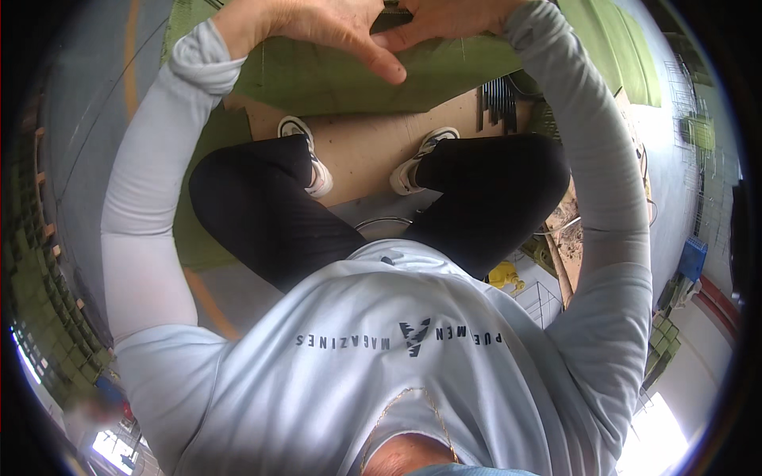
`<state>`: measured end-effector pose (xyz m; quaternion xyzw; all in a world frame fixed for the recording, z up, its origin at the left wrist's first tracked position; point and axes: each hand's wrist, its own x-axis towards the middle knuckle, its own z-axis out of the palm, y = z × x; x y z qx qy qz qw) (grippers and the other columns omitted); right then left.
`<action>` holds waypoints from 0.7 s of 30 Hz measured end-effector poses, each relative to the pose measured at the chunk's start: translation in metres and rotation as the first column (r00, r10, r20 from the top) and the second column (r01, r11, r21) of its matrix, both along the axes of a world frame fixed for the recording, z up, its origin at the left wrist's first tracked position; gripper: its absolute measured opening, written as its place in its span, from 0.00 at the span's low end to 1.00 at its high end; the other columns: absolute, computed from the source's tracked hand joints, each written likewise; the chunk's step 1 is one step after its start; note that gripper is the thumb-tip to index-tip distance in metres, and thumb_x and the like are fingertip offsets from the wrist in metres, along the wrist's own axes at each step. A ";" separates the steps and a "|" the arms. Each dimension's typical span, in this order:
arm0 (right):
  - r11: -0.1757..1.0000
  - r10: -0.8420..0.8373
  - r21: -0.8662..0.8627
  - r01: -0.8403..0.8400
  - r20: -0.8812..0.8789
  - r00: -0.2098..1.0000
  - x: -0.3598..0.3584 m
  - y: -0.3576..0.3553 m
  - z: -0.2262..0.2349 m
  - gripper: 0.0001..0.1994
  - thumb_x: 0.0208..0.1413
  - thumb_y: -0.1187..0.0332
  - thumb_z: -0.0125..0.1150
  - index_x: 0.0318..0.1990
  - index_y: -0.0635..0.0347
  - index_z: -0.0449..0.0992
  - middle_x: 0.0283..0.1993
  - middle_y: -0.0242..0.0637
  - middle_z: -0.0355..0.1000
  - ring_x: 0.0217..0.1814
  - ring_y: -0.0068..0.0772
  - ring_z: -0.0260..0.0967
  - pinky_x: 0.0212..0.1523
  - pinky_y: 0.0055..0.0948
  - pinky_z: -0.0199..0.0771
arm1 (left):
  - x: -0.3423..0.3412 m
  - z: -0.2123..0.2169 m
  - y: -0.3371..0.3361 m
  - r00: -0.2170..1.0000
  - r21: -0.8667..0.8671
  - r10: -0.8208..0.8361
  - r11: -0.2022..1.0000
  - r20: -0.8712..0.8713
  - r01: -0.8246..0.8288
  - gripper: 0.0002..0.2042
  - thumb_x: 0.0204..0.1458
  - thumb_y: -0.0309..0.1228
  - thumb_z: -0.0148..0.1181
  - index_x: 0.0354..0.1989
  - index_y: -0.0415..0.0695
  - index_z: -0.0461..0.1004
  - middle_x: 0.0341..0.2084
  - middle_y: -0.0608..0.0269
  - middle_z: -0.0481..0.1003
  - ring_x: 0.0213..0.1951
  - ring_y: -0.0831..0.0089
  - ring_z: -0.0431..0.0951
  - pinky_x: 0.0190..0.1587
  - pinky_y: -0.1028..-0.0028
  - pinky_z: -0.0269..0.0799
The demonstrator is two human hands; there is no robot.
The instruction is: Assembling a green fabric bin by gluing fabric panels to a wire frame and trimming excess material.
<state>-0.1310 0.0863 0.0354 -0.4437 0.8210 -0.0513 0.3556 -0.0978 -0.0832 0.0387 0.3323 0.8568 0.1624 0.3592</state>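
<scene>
Green fabric is spreading directly under the left hand and the right hand, its near edge hanging toward the body from them. The two hands are coming close together, thumbs meeting or nearly meeting over the fabric, the left thumb pointing back toward the body; the fingers are running past the upper edge of the view, so whether either hand is clamping on the cloth I cannot tell. Just bodyward and to the right of the right hand, a row of dark rods is lying on a tan board. Farther bodyward, between the forearms, two light-coloured shoes are resting on that board, and dark trousers are showing above them. Out beyond the right wrist, another green cloth is stretching away. Well back from the right hand, a yellow object is sitting beside the trousers. Left of the left hand, an orange stripe is running along the grey floor.
</scene>
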 end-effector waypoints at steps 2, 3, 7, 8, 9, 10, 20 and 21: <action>1.000 0.005 0.019 -0.005 0.029 1.000 -0.014 0.002 -0.022 0.34 0.59 0.39 0.45 0.49 0.68 0.74 0.41 0.51 0.75 0.40 0.38 0.71 0.43 0.37 0.70 | -0.004 -0.013 -0.010 0.975 0.128 0.006 0.991 0.222 -0.035 0.33 0.52 0.63 0.51 0.25 0.36 0.71 0.19 0.68 0.65 0.24 0.74 0.66 0.27 0.68 0.62; 0.995 -0.050 -0.065 0.075 0.317 0.947 -0.026 0.007 -0.035 0.33 0.60 0.40 0.45 0.51 0.67 0.72 0.43 0.51 0.74 0.42 0.40 0.72 0.44 0.36 0.70 | -0.007 -0.024 -0.019 0.980 0.124 0.006 0.992 0.197 -0.031 0.33 0.52 0.63 0.51 0.25 0.36 0.71 0.19 0.68 0.65 0.24 0.74 0.66 0.27 0.68 0.62; 0.739 -0.282 -0.635 0.226 0.013 0.959 0.021 0.009 -0.004 0.27 0.63 0.47 0.44 0.55 0.65 0.69 0.47 0.52 0.72 0.44 0.47 0.72 0.46 0.36 0.70 | 0.021 -0.018 -0.052 0.888 0.528 0.435 0.794 -0.147 -0.301 0.36 0.58 0.62 0.38 0.52 0.37 0.71 0.49 0.52 0.75 0.50 0.66 0.74 0.50 0.68 0.67; 0.446 -0.473 -0.883 -0.149 -0.373 0.798 0.036 0.017 -0.015 0.23 0.65 0.53 0.43 0.51 0.66 0.71 0.40 0.52 0.74 0.37 0.49 0.73 0.40 0.36 0.71 | 0.039 -0.011 -0.039 0.691 0.666 0.636 0.684 -0.344 -0.297 0.26 0.55 0.51 0.49 0.50 0.40 0.73 0.43 0.54 0.76 0.47 0.64 0.76 0.48 0.68 0.70; 0.550 -0.579 -0.828 -0.108 -0.472 0.665 0.047 0.031 -0.017 0.15 0.56 0.63 0.57 0.48 0.59 0.74 0.46 0.46 0.73 0.43 0.44 0.74 0.43 0.34 0.74 | 0.062 -0.005 -0.027 0.407 0.791 0.795 0.566 -0.450 -0.231 0.18 0.52 0.39 0.60 0.48 0.43 0.75 0.37 0.56 0.78 0.43 0.61 0.78 0.46 0.67 0.73; 0.533 -0.575 -0.798 -0.282 -0.586 0.571 0.058 0.032 -0.019 0.15 0.56 0.63 0.57 0.48 0.60 0.73 0.46 0.45 0.73 0.45 0.44 0.73 0.44 0.35 0.74 | 0.066 -0.018 -0.026 0.204 0.697 0.696 0.713 -0.688 -0.081 0.20 0.50 0.41 0.61 0.46 0.41 0.75 0.40 0.56 0.77 0.45 0.62 0.76 0.47 0.68 0.72; 0.778 -0.504 -0.627 -0.027 -0.651 0.567 0.068 0.003 -0.041 0.15 0.59 0.60 0.53 0.24 0.57 0.69 0.22 0.37 0.72 0.24 0.38 0.72 0.23 0.34 0.69 | 0.065 -0.027 -0.001 0.615 0.125 0.313 0.936 -0.724 -0.329 0.27 0.41 0.42 0.68 0.47 0.38 0.70 0.34 0.56 0.78 0.41 0.63 0.79 0.46 0.68 0.73; 0.831 -0.449 -0.554 0.039 -0.628 0.636 0.069 0.004 -0.033 0.15 0.60 0.60 0.52 0.24 0.58 0.69 0.22 0.37 0.72 0.25 0.39 0.72 0.24 0.35 0.69 | 0.060 -0.021 -0.002 0.713 0.092 0.288 0.949 -0.639 -0.302 0.27 0.41 0.43 0.69 0.46 0.37 0.70 0.31 0.57 0.78 0.39 0.62 0.80 0.43 0.67 0.74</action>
